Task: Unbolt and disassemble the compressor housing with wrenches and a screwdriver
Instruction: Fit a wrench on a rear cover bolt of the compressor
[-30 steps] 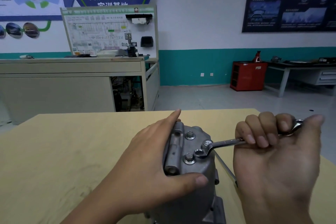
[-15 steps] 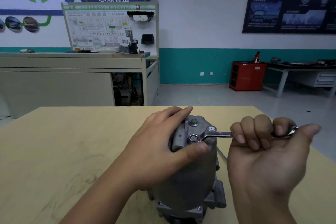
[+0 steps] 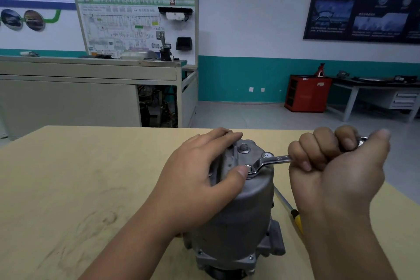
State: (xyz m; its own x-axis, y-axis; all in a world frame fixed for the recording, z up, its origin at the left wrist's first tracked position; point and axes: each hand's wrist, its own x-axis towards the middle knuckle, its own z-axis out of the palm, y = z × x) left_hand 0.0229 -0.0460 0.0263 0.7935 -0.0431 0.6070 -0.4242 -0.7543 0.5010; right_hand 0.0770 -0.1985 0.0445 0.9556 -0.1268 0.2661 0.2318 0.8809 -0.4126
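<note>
Beyond our pale wooden table [image 3: 91, 177] lay a training workshop, with a wiring display board [image 3: 136, 27] on a grey bench and a red cabinet [image 3: 306, 93] against the teal-banded wall. Close in front of us on the table, the compressor housing [image 3: 245, 207] stood on end with its bolted face turned up. Our left hand [image 3: 195, 179] wrapped its upper left side, fingers curved over the far edge and thumb pressed on the near rim, touching the head of the wrench [image 3: 266, 162]. Our right hand [image 3: 336, 177] was closed in a fist round the wrench shank, thumb stretched along its far end. The open end of the tool sat on the near bolt [image 3: 247, 168]. Two more showed on that face, a rear bolt [image 3: 244, 149] and a right bolt [image 3: 266, 155] just beside the shank (both looked seated, though we could not tell how tight). A screwdriver [image 3: 288, 207] lay on the table to the right of the housing, partly hidden by our right wrist. We judged the step in hand to be loosening one of the cover bolts, with the disassembly barely begun. The next move would call for a firm swing of the wrench while the left hand braced the housing against tipping, then reseating the open end on the bolt flats for another stroke.
</note>
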